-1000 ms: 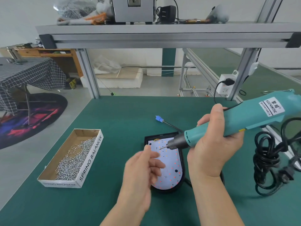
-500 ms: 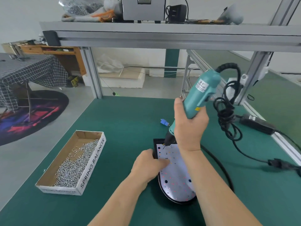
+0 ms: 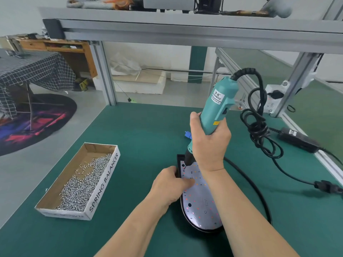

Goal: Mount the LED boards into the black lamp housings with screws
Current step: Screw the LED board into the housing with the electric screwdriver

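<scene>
**benchrat:** where's everything sitting right now?

**me:** The housing [image 3: 179,162] is flat on the green mat [image 3: 141,138] right in front of me. The board [image 3: 201,203] is lying inside it face up, with little red dots all over it. My right hand [image 3: 209,145] is wrapped round the teal driver [image 3: 218,106], fingers closed tight on the body and thumb up the near side. The driver stands nearly upright, top leaning a bit to the right. Its bit is down on the board's far left corner. Can't tell if there's a screw under the tip, it's too small to make out.

**benchrat:** and the other hand?

**me:** My left hand [image 3: 169,184] is on the housing's left edge, near that same corner. The fingers are curled over the rim, pinning it, and one finger lies out across the board.

**benchrat:** screws?

**me:** The screws [image 3: 83,182] are heaped in a cardboard box [image 3: 104,180] on the mat off to my left, well apart from the housing. The driver's cord [image 3: 258,125] hangs in a tangle on the right. A black adapter [image 3: 298,140] sits beyond that, by the mat's edge. There's a blue plug [image 3: 187,135] on the mat just behind my right hand, and a black cable [image 3: 257,190] curves round the housing's right side.
</scene>
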{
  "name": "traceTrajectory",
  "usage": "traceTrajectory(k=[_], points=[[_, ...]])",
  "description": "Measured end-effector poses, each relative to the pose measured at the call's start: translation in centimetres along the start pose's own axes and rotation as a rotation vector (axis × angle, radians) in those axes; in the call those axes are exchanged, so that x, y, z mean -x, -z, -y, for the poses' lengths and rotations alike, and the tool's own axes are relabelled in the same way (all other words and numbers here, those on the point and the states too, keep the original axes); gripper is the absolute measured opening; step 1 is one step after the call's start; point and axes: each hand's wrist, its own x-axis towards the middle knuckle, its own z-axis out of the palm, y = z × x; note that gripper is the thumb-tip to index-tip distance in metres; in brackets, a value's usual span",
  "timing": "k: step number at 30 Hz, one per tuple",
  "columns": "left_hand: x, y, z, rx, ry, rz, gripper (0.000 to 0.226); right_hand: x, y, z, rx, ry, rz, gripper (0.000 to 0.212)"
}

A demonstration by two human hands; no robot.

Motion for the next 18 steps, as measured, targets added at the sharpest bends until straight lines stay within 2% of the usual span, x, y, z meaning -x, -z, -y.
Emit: traceTrajectory(k=[18], points=[[-0.3, -0.22, 0.42, 0.029, 0.007, -0.03, 0.044, 0.69, -0.96, 0.03, 0.046, -0.02, 0.103, 0.035]])
